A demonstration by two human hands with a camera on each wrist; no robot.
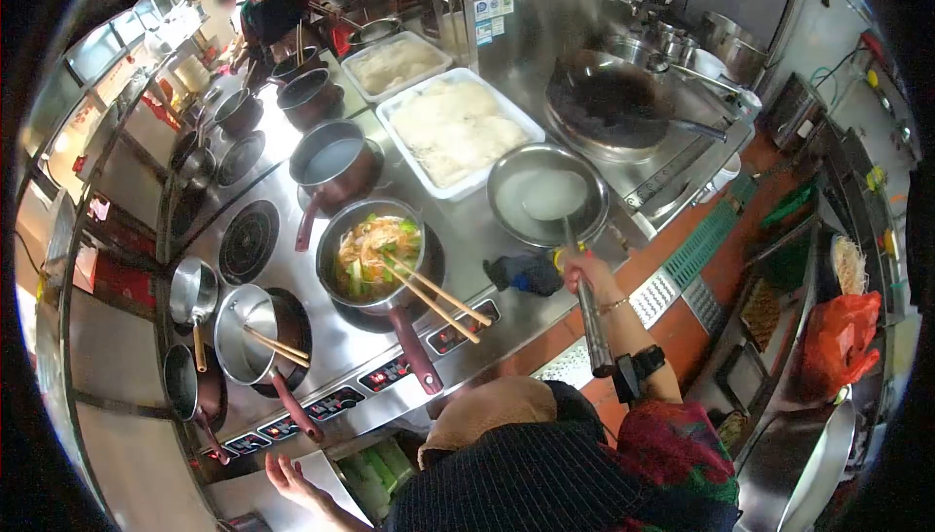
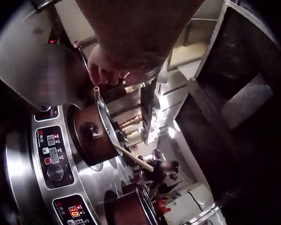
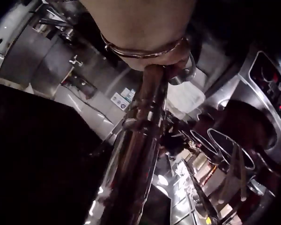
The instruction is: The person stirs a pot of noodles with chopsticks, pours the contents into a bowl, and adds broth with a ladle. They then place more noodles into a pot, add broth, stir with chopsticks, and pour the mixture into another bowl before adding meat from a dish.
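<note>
My right hand [image 1: 590, 275] grips the metal handle of a ladle [image 1: 593, 328], whose scoop lies in a steel bowl [image 1: 499, 213] of cloudy whitish liquid. In the right wrist view the thick handle runs down from the right hand [image 3: 166, 63]. A dark blue cloth [image 1: 526, 275] lies beside the bowl. My left hand [image 1: 292, 481] is at the front of the stove with nothing in it, its fingers relaxed. It is nearest the saucepans on the left; in the left wrist view the left hand [image 2: 110, 65] overlaps a chopstick end.
A saucepan [image 1: 331, 289] of vegetables in broth has long chopsticks [image 1: 438, 300] and a handle reaching past the counter edge. More saucepans [image 1: 227, 323] stand left. Two white trays [image 1: 458, 133] of pale food and a dark wok [image 1: 609, 104] are behind. Another person [image 1: 278, 11] stands far back.
</note>
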